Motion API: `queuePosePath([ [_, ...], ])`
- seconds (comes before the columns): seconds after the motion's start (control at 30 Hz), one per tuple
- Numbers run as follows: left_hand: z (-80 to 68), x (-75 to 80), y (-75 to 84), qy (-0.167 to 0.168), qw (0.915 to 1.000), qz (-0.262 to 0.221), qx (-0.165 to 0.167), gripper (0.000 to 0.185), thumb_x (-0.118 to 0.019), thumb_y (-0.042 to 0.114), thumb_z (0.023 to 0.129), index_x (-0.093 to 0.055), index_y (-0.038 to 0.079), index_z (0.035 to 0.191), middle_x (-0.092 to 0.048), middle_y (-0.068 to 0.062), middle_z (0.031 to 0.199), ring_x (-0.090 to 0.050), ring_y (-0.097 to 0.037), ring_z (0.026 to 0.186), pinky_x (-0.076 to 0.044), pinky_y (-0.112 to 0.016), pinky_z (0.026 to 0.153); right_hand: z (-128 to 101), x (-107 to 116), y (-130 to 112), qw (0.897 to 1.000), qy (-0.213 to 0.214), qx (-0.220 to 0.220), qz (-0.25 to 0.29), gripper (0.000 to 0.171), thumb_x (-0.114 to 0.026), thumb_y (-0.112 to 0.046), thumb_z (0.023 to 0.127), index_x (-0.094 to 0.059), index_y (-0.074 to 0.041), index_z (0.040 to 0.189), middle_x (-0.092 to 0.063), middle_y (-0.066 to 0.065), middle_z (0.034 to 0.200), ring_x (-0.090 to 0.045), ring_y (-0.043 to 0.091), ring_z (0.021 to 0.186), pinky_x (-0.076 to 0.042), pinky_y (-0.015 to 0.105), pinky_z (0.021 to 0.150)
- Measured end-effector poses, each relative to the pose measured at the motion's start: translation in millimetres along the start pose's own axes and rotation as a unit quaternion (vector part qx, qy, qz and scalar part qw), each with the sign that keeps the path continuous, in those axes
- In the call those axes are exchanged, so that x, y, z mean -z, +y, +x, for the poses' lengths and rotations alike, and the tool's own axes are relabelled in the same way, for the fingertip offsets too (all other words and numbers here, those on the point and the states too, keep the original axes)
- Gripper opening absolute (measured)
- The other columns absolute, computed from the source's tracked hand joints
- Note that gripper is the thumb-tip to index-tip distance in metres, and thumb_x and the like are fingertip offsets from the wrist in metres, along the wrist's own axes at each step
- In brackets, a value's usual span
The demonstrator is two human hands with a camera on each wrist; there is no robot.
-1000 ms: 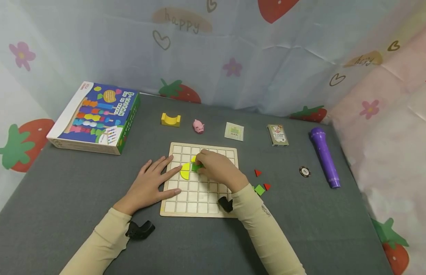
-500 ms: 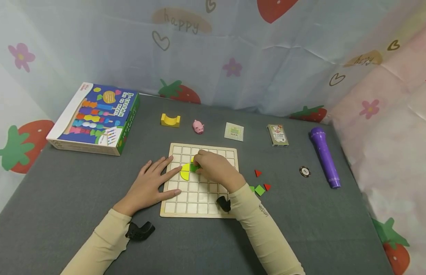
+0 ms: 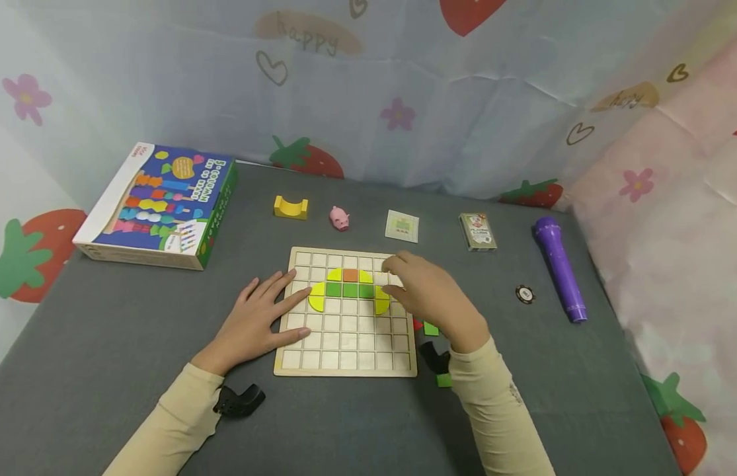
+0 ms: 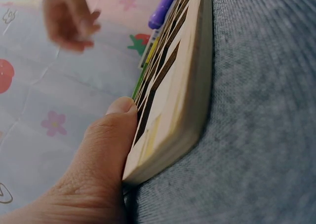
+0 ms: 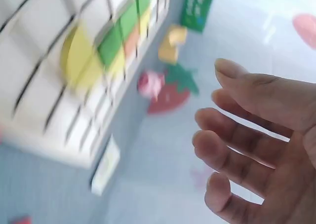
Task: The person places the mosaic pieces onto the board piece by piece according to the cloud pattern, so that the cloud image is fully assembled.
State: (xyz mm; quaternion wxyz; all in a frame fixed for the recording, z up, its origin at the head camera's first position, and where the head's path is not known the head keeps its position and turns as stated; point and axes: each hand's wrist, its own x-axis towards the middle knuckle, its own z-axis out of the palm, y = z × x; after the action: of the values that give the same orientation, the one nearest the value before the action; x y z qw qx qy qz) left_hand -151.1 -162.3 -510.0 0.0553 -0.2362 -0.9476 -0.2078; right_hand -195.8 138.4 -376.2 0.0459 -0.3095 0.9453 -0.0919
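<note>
A wooden grid board (image 3: pixel 344 344) lies on the table. My left hand (image 3: pixel 252 324) rests on its left side, fingers spread; in the left wrist view the thumb (image 4: pixel 106 135) presses at the board's edge. Green square tiles (image 3: pixel 349 289) form a row in the grid, with an orange square tile (image 3: pixel 349 275) above the middle. Yellow rounded pieces (image 3: pixel 316 297) flank them on both sides. Over the board's right part hovers my right hand (image 3: pixel 436 291). Its fingers are loosely bent and apart, with nothing between them in the right wrist view.
Loose green tiles (image 3: pixel 430 328) and a partly hidden red piece (image 3: pixel 418 324) lie right of the board. Behind it stand a yellow block (image 3: pixel 291 208), a pink pig (image 3: pixel 340 219), a paper square (image 3: pixel 402 226) and a card box (image 3: pixel 478 232). A purple microphone (image 3: pixel 560 268) lies far right.
My right hand has let go of a green tile and moved right, uncovering the green row, the orange tile and the right-hand yellow pieces. My left hand stays on the board.
</note>
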Motion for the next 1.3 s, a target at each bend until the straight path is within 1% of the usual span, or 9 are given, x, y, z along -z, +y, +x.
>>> queuePosePath([
  [0.17, -0.1, 0.1, 0.9, -0.011, 0.9999, 0.003, 0.005, 0.074, -0.056, 0.064, 0.085, -0.037, 0.030, 0.149, -0.023, -0.007, 0.158, -0.021, -0.031, 0.145, -0.010, -0.058, 0.114, -43.9, 6.3, 26.6, 0.999, 0.010, -0.054, -0.003, 0.028, -0.070, -0.019, 0.088, -0.061, -0.009, 0.113, -0.062, 0.004, 0.105, -0.060, 0.016, 0.085, -0.051, 0.035, 0.071],
  [0.3, 0.4, 0.2, 1.1, -0.001, 1.0000, 0.001, 0.000, 0.074, -0.059, 0.062, 0.085, -0.038, 0.028, 0.148, -0.025, -0.008, 0.158, -0.022, -0.031, 0.145, -0.012, -0.059, 0.114, -77.1, -4.0, 39.6, 0.996, -0.017, -0.080, 0.031, 0.027, -0.071, -0.018, 0.087, -0.062, -0.007, 0.109, -0.063, 0.006, 0.102, -0.060, 0.017, 0.084, -0.051, 0.035, 0.070],
  [0.37, 0.9, 0.4, 1.6, 0.004, 1.0000, 0.000, -0.005, 0.074, -0.059, 0.061, 0.085, -0.039, 0.028, 0.148, -0.026, -0.008, 0.157, -0.023, -0.032, 0.144, -0.012, -0.059, 0.113, -94.2, -12.0, 43.4, 0.993, -0.045, -0.085, 0.066, 0.028, -0.073, -0.017, 0.085, -0.061, -0.006, 0.108, -0.063, 0.007, 0.102, -0.060, 0.016, 0.083, -0.051, 0.034, 0.069],
  [0.47, 1.5, 0.5, 1.9, 0.008, 0.9999, 0.000, -0.009, 0.074, -0.059, 0.061, 0.085, -0.040, 0.027, 0.148, -0.027, -0.008, 0.157, -0.024, -0.032, 0.144, -0.013, -0.059, 0.113, -117.5, -27.1, 48.0, 0.987, -0.081, -0.075, 0.114, 0.032, -0.076, -0.015, 0.081, -0.060, -0.008, 0.107, -0.060, 0.005, 0.100, -0.057, 0.012, 0.078, -0.049, 0.029, 0.065],
  [0.57, 1.7, 0.8, 1.6, 0.008, 0.9999, 0.001, -0.007, 0.073, -0.059, 0.061, 0.085, -0.039, 0.027, 0.148, -0.027, -0.008, 0.157, -0.024, -0.032, 0.144, -0.012, -0.059, 0.113, -132.4, -42.8, 49.5, 0.983, -0.091, -0.058, 0.146, 0.034, -0.078, -0.011, 0.079, -0.059, -0.010, 0.107, -0.055, 0.002, 0.101, -0.052, 0.008, 0.074, -0.047, 0.026, 0.062],
  [0.73, 0.6, 2.6, 1.6, -0.002, 1.0000, 0.000, 0.002, 0.074, -0.059, 0.061, 0.085, -0.039, 0.027, 0.148, -0.026, -0.008, 0.157, -0.022, -0.032, 0.144, -0.011, -0.059, 0.114, -135.4, -59.6, 45.8, 0.986, -0.052, -0.034, 0.154, 0.028, -0.075, -0.005, 0.080, -0.060, -0.009, 0.103, -0.052, -0.001, 0.096, -0.049, 0.006, 0.072, -0.047, 0.024, 0.063],
  [0.87, 0.3, 3.6, 2.3, -0.012, 0.9999, 0.002, 0.007, 0.075, -0.059, 0.061, 0.085, -0.038, 0.027, 0.149, -0.025, -0.008, 0.158, -0.020, -0.032, 0.145, -0.010, -0.058, 0.115, -126.5, -63.1, 42.0, 0.990, -0.024, -0.055, 0.129, 0.026, -0.074, -0.007, 0.082, -0.060, -0.010, 0.104, -0.053, -0.002, 0.097, -0.050, 0.005, 0.074, -0.047, 0.024, 0.064],
  [1.03, 0.3, 3.7, 2.7, -0.015, 0.9998, 0.001, 0.010, 0.075, -0.059, 0.061, 0.085, -0.038, 0.027, 0.149, -0.024, -0.008, 0.158, -0.020, -0.031, 0.145, -0.009, -0.058, 0.115, -115.5, -64.1, 39.2, 0.991, -0.012, -0.087, 0.097, 0.030, -0.076, -0.009, 0.081, -0.061, -0.010, 0.108, -0.054, -0.002, 0.101, -0.051, 0.007, 0.077, -0.048, 0.026, 0.066],
  [1.3, 0.9, 4.0, 2.5, -0.015, 0.9998, 0.002, 0.010, 0.075, -0.058, 0.062, 0.085, -0.037, 0.028, 0.149, -0.025, -0.008, 0.158, -0.020, -0.031, 0.145, -0.010, -0.058, 0.114, -113.7, -62.5, 36.8, 0.993, 0.006, -0.071, 0.091, 0.030, -0.077, -0.009, 0.080, -0.062, -0.010, 0.106, -0.056, -0.002, 0.097, -0.051, 0.005, 0.073, -0.047, 0.023, 0.063],
])
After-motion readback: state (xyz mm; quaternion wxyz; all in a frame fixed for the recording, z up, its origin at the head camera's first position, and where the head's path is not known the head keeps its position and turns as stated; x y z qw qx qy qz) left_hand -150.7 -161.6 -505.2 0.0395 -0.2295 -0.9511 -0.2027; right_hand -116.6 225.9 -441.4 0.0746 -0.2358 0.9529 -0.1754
